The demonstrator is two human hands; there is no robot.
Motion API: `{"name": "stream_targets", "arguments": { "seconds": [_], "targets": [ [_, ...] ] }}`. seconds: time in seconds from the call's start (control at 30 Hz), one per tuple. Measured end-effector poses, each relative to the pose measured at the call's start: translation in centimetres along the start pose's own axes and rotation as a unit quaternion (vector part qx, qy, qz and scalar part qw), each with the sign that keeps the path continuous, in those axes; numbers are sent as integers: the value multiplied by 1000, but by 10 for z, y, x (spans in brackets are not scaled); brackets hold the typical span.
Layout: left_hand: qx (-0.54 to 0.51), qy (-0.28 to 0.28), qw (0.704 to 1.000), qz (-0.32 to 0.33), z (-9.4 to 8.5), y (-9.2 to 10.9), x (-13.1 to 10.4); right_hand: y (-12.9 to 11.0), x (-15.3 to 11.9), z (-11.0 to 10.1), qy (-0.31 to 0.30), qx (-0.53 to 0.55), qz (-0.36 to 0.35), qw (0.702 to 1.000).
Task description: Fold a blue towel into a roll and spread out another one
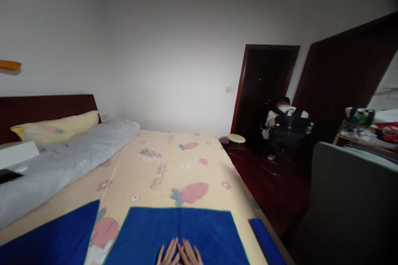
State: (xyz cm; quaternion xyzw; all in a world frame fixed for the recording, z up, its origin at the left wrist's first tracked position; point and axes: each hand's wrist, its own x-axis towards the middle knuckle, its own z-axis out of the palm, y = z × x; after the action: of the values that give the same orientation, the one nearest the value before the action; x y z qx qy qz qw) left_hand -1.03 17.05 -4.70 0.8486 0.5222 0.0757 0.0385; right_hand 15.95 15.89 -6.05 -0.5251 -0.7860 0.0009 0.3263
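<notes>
A blue towel (149,223) with a green edge lies spread flat on the patterned bed sheet (161,149). Both hands rest on it at the bottom of the head view, side by side, thumbs close together. My left hand (168,253) lies flat with its fingers stretched out. Just beside it, my right hand (189,252) is flat too, fingers apart. Neither holds anything. To the left lies another blue cloth (59,232), flat on the sheet. A rolled blue towel (265,240) sits at the bed's right edge.
A grey plastic-wrapped bundle (77,153) and a yellow pillow (62,126) lie by the headboard (46,107). A round stool (236,138) stands past the bed. Someone sits (273,120) near the door. A grey chair back (345,190) rises at right.
</notes>
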Motion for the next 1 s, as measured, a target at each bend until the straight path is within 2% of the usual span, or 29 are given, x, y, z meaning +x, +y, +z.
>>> {"name": "stream_targets", "arguments": {
  "seconds": [0.07,0.17,0.27,0.33,0.4,0.47,0.53,0.63,0.7,0.73,0.8,0.87,0.9,1.0],
  "targets": [
    [-1,-32,995,-92,-20,-32,-12,36,-14,-30,-36,-41,65,996],
    [59,-23,966,-250,-52,-98,-44,84,-39,-87,-54,-99,208,972],
    [104,-24,944,-313,-70,-155,-79,117,-61,-126,-57,-131,267,953],
    [120,-7,939,-321,-71,-171,-93,127,-68,-134,-50,-141,278,949],
    [130,21,939,-319,-65,-165,-94,124,-64,-126,-30,-151,272,950],
    [130,37,947,-292,-51,-138,-79,105,-50,-103,-24,-136,235,962],
    [100,27,969,-224,-30,-99,-50,73,-26,-69,-51,-81,163,982],
    [8,-31,996,-81,3,-44,1,19,14,-8,-81,22,44,995],
    [-23,-56,998,-17,15,-21,29,-4,35,23,-43,51,20,998],
    [-30,-62,998,6,16,-16,40,-8,42,31,-37,56,12,998],
    [-41,-63,996,47,7,-19,53,0,51,29,-45,48,8,998],
    [-43,-46,997,39,-13,-39,57,26,52,5,-74,25,25,997],
    [-37,-35,999,10,-24,-54,56,44,51,-13,-87,9,48,995],
    [15,-7,987,-159,-49,-117,45,98,42,-67,-96,-56,168,979]
  ]
}}
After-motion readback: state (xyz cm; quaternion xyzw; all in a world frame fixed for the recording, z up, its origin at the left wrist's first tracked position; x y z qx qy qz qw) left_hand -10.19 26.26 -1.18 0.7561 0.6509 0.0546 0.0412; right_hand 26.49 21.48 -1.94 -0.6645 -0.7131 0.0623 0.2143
